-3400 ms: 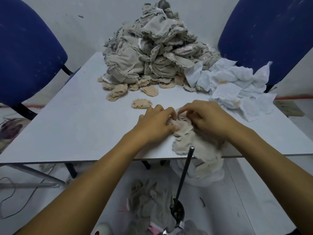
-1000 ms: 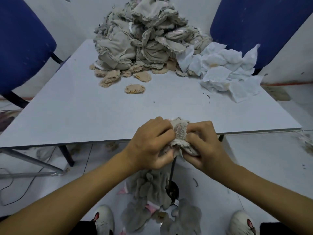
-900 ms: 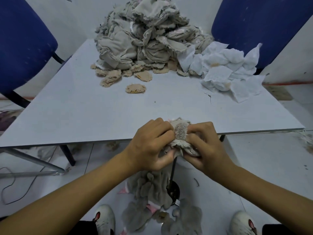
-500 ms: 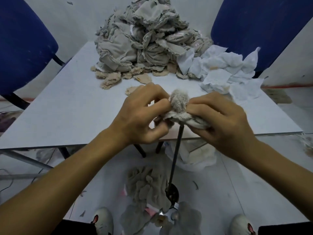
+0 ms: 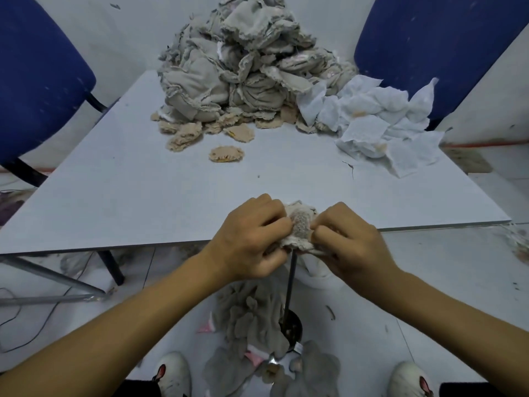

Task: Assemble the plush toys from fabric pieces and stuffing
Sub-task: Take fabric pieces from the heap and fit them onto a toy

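Note:
My left hand (image 5: 252, 239) and my right hand (image 5: 347, 239) both grip a small beige plush fabric piece (image 5: 299, 227) at the table's near edge. The piece sits over the top of a thin dark metal rod (image 5: 289, 285) that stands upright from a round base on the floor (image 5: 290, 325). A fuzzy patch shows between my fingers. A big heap of beige fabric pieces (image 5: 237, 67) rises at the back of the grey table (image 5: 143, 196).
White cloth pieces (image 5: 380, 121) lie at the back right. Small tan round pieces (image 5: 226, 153) are scattered before the heap. Blue chairs stand at left (image 5: 37, 81) and right (image 5: 429, 47). Grey plush shells (image 5: 249, 325) lie on the floor between my shoes.
Half a second ago my hands held the piece higher on the rod; they have now moved down with it to the level of the table's edge.

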`<move>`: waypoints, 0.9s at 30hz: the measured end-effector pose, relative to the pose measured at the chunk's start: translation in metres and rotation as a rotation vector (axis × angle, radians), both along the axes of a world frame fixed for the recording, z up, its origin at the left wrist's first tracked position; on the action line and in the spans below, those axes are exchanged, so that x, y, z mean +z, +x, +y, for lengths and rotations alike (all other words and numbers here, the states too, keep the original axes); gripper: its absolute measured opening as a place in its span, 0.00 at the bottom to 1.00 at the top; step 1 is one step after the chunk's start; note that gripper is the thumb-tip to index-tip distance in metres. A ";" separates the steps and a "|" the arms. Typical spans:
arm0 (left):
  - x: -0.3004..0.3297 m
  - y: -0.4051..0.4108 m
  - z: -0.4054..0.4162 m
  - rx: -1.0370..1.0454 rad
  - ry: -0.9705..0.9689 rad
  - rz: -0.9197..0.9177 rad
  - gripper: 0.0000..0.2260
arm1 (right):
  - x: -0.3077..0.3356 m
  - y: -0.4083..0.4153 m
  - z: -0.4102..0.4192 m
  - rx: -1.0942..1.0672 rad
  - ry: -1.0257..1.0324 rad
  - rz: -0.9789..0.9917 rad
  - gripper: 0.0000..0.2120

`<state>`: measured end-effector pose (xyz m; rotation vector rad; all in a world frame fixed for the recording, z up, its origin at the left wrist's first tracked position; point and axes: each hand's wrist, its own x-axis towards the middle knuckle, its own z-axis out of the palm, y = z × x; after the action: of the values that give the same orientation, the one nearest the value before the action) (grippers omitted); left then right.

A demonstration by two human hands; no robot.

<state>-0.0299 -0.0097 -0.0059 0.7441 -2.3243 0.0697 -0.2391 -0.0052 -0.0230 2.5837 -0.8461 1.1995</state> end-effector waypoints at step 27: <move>0.038 0.005 -0.017 -0.009 -0.186 0.110 0.12 | 0.047 -0.007 -0.006 0.061 -0.108 -0.014 0.10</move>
<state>-0.0245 -0.0271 0.0317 0.6277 -2.1813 0.2316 -0.2462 -0.0115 0.0239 2.5338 -0.6899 1.2446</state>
